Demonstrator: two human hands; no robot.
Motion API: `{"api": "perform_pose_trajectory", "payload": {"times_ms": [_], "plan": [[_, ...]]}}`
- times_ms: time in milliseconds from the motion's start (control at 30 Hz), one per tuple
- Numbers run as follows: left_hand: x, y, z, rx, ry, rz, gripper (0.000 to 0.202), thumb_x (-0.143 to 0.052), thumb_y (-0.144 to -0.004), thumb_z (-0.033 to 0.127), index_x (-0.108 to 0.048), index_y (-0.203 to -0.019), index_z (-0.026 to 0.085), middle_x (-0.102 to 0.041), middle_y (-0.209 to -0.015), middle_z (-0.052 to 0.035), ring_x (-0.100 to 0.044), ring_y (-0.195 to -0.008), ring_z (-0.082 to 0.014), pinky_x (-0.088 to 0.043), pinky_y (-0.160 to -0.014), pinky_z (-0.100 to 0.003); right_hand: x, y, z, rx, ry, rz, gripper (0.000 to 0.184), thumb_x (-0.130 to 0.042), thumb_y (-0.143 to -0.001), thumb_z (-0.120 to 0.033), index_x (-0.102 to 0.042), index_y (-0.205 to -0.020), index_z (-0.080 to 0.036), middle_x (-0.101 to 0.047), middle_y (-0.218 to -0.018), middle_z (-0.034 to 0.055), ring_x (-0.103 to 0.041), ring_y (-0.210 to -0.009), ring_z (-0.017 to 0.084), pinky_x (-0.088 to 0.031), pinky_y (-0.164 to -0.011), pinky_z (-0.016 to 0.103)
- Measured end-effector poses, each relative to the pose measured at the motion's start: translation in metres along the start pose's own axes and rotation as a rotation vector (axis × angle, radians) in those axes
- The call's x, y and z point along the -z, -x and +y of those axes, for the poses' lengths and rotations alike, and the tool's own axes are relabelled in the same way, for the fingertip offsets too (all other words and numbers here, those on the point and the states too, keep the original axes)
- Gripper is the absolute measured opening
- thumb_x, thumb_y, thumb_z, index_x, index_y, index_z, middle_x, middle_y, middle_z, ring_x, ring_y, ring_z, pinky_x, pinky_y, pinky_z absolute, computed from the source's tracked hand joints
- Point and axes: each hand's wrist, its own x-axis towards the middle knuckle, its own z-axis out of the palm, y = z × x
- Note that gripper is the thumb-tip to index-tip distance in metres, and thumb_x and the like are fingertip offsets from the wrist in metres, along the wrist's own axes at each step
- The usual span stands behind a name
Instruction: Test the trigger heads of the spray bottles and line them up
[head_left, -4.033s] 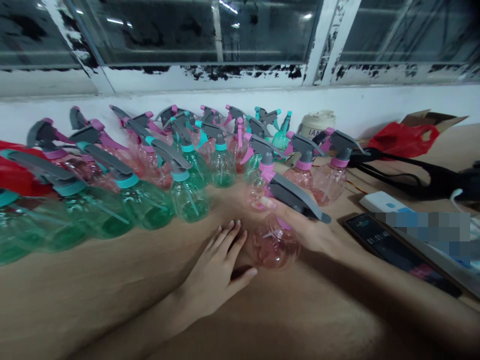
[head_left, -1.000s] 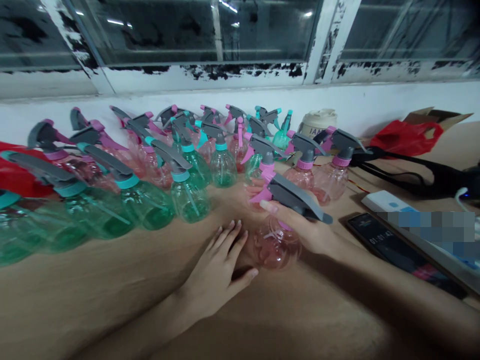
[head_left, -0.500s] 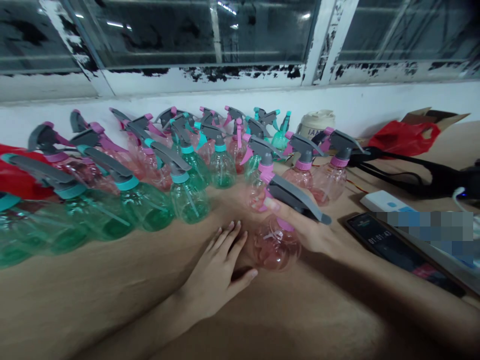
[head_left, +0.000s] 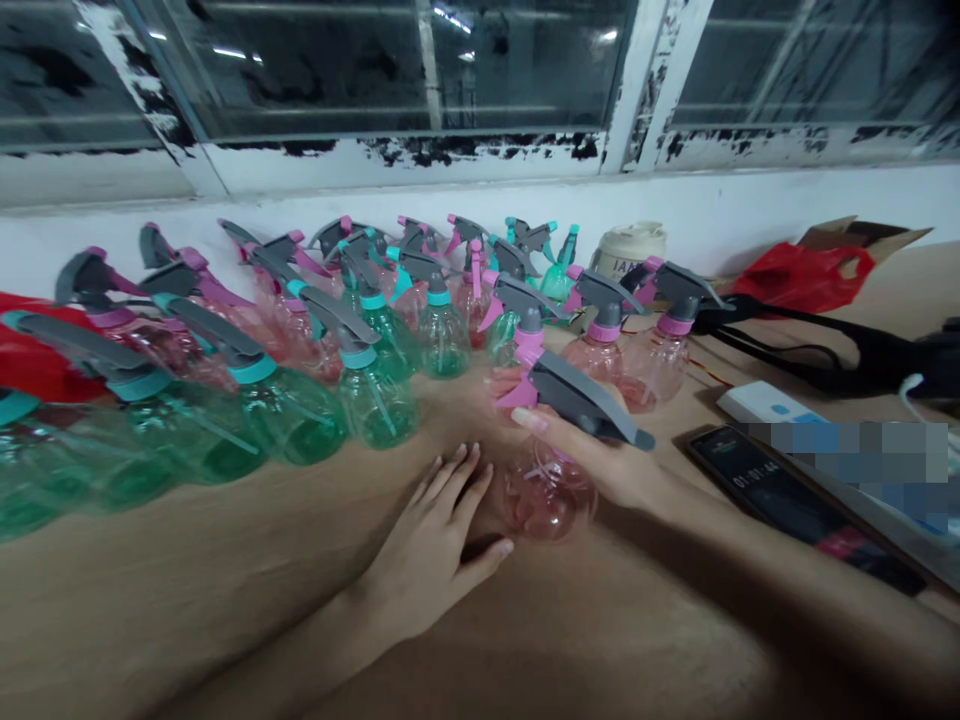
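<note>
My right hand (head_left: 600, 455) is closed round the neck of a pink spray bottle (head_left: 551, 500), its thumb just below the pink trigger. The bottle is clear pink with a pink collar and a grey-and-pink spray head (head_left: 574, 390) that points away from me. The fingers behind the neck are partly hidden. My left hand (head_left: 442, 530) lies flat on the table, fingers spread, just left of the bottle's base. Beyond it stands a green spray bottle (head_left: 377, 400) with a turquoise collar. Another pink spray bottle (head_left: 596, 350) is behind the held one.
Several green and pink spray bottles crowd the left and back of the table (head_left: 225, 580). On the right lie a phone (head_left: 795, 500) showing a timer, a white box (head_left: 757, 405), black straps (head_left: 817, 345) and a red bag (head_left: 810, 278). A beige container (head_left: 630, 242) stands by the wall.
The pink trigger now sticks out further from the spray head, and my right thumb has slid slightly left and down. My left hand stays in place.
</note>
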Motion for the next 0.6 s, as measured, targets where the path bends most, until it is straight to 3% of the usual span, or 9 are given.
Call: {"api": "perform_pose_trajectory", "payload": {"times_ms": [233, 433, 600], "plan": [[-0.001, 0.0, -0.001, -0.016, -0.015, 0.006, 0.067, -0.049, -0.092, 0.053, -0.037, -0.141, 0.009, -0.031, -0.15, -0.016, -0.026, -0.139, -0.0308, -0.028, -0.11, -0.049, 0.0, 0.002, 0.0, -0.017, 0.037, -0.015, 0.029, -0.064, -0.079, -0.047, -0.065, -0.097, -0.024, -0.064, -0.083, 0.0002, -0.058, -0.071, 0.016, -0.05, -0.07, 0.032], [-0.001, 0.001, -0.001, -0.02, -0.018, 0.011, 0.067, -0.047, -0.093, 0.053, -0.036, -0.141, 0.009, -0.031, -0.15, -0.016, -0.026, -0.138, -0.0304, -0.029, -0.109, -0.05, 0.001, 0.002, 0.002, -0.053, 0.074, -0.043, 0.031, -0.061, -0.079, -0.052, -0.066, -0.087, -0.023, -0.055, -0.065, -0.0017, -0.052, -0.061, 0.015, -0.047, -0.061, 0.03], [-0.001, 0.0, 0.0, -0.021, -0.022, 0.012, 0.067, -0.048, -0.092, 0.053, -0.038, -0.14, 0.008, -0.031, -0.149, -0.0176, -0.027, -0.138, -0.0314, -0.03, -0.109, -0.05, 0.001, 0.006, 0.011, -0.035, 0.159, -0.01, 0.032, -0.06, -0.079, -0.054, -0.061, -0.081, -0.022, -0.053, -0.072, 0.0005, -0.05, -0.064, 0.015, -0.046, -0.059, 0.03]]}}
